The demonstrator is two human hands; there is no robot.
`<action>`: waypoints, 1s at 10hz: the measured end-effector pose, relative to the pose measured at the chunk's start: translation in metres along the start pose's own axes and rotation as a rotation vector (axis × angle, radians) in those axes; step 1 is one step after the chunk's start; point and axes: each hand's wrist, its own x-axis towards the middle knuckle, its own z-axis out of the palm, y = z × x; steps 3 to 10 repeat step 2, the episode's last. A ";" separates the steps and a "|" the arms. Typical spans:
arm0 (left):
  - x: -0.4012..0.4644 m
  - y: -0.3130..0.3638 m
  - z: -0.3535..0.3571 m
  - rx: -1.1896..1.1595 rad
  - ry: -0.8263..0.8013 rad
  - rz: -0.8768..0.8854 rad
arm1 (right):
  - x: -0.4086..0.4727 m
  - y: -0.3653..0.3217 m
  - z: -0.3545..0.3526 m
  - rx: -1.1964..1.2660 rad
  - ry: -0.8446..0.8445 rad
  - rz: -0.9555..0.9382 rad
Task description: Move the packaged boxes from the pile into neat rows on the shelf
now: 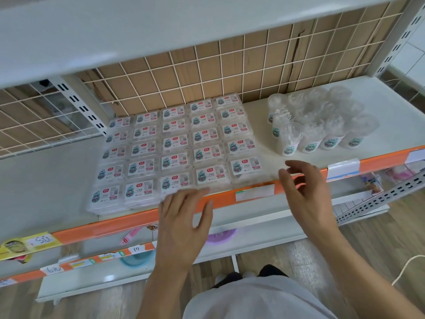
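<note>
Both hands empty, left hand [186, 212] flat-fingered at the front boxes [177, 153], right hand [303, 187] loosely spread just beside them over the shelf [379, 107] edge; rows appear complete beyond the grip, so straightening likely comes next.

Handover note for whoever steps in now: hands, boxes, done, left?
Left hand: open, empty, fingertips at the front boxes by the orange shelf edge.
Right hand: open, empty, above the shelf edge.
Packaged boxes: neat grid of rows on the shelf, back to front.
Clear cups stand grouped to the right.
Done: boxes rowed. Left: no loose pile in view; perhaps square the front row.
</note>
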 end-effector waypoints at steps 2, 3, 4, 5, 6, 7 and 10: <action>-0.137 -0.034 0.008 -0.006 -0.231 -0.177 | -0.069 0.047 -0.070 -0.194 0.024 0.061; -0.137 -0.034 0.008 -0.006 -0.231 -0.177 | -0.069 0.047 -0.070 -0.194 0.024 0.061; -0.137 -0.034 0.008 -0.006 -0.231 -0.177 | -0.069 0.047 -0.070 -0.194 0.024 0.061; -0.137 -0.034 0.008 -0.006 -0.231 -0.177 | -0.069 0.047 -0.070 -0.194 0.024 0.061; -0.137 -0.034 0.008 -0.006 -0.231 -0.177 | -0.069 0.047 -0.070 -0.194 0.024 0.061; -0.137 -0.034 0.008 -0.006 -0.231 -0.177 | -0.069 0.047 -0.070 -0.194 0.024 0.061; -0.137 -0.034 0.008 -0.006 -0.231 -0.177 | -0.069 0.047 -0.070 -0.194 0.024 0.061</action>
